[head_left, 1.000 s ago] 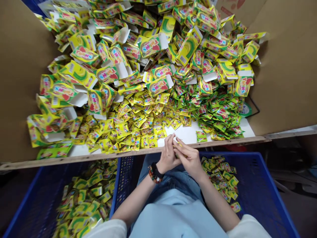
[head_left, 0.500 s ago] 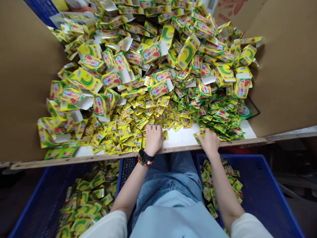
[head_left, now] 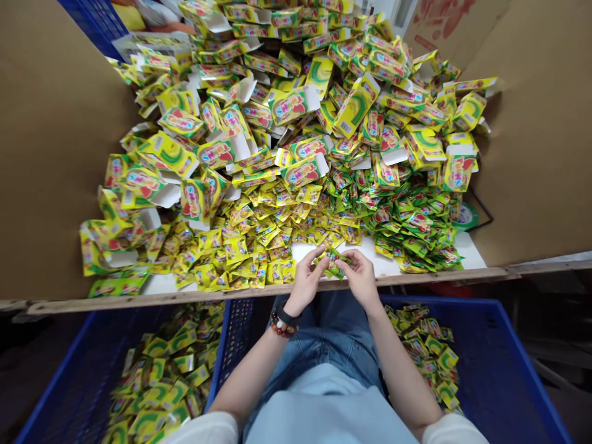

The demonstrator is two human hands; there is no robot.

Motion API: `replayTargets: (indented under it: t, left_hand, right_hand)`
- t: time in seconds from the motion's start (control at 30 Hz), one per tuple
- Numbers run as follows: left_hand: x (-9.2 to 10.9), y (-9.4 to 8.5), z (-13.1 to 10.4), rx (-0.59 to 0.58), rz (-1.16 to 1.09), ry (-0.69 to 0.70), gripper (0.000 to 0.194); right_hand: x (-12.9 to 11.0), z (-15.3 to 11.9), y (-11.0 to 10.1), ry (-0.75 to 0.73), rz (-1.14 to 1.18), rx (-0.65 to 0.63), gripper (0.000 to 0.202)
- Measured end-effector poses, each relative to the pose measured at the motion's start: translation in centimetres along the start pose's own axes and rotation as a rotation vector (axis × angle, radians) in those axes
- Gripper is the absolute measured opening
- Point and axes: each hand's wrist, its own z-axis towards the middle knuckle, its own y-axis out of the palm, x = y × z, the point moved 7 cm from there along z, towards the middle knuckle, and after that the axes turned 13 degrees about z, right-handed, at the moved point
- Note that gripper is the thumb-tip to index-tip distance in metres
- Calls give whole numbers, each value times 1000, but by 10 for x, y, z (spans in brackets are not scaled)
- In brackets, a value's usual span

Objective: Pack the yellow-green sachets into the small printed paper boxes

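Observation:
My left hand (head_left: 306,279) and my right hand (head_left: 361,277) meet above the front of the white tabletop (head_left: 383,265). Between them, fingers of both hands pinch small green and yellow packets (head_left: 332,262); how many cannot be made out. Yellow packets (head_left: 235,246) lie heaped to the left of my hands, and green packets (head_left: 411,225) are heaped to the right. Behind these rises a large pile of small yellow-green boxes (head_left: 296,105), many with white end flaps open.
Cardboard walls (head_left: 546,135) stand on both sides. A wooden edge (head_left: 185,297) runs along the table front. Below it, a left blue crate (head_left: 60,376) and a right blue crate (head_left: 499,370) hold filled boxes. A round green-white object (head_left: 465,216) lies at the right.
My left hand has left the yellow packets and moved right; my right hand has moved left from the green pile. Both now hold packets together in the middle. The view has shifted slightly.

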Motion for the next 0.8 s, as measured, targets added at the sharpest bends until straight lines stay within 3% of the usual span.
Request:
replayTargets:
  t: [0.1,0.2,0.23,0.3,0.33,0.37,0.43,0.5,0.6,0.73,0.8]
  left_hand:
    - [5,-3,0,60,23,42,36]
    - [30,-9,23,16,263,222,24]
    - [43,-15,37,23,399,301,22]
    - [73,-38,73,236,688,422,23]
    - [85,-48,93,337,803,436,31]
    - [96,-54,115,366,907,440,45]
    - [110,-58,152,333,1073,421,63]
    - [115,-57,172,258,1182,398,66]
    - [115,-49,157,193,1219,438,62]
    - [103,-26,83,71,1138,601,57]
    - [92,-15,46,1,1059,651,61]
  right_hand:
    - [-1,-3,-1,54,129,19,44]
    - [2,-4,-12,120,205,51,38]
    - [0,-3,-20,94,202,94,37]
    - [-8,-1,-37,-9,156,182,35]
    - [-12,-1,-43,-62,121,207,34]
    - [-16,0,-47,-105,84,213,32]
    - [-23,1,-49,-164,17,188,28]
    - [-31,0,-47,-200,-26,163,26]
    - [-50,-2,-45,-267,-65,181,26]
    - [-88,-6,-40,-422,-85,233,21]
    - [-106,-8,-32,-509,-132,193,17]
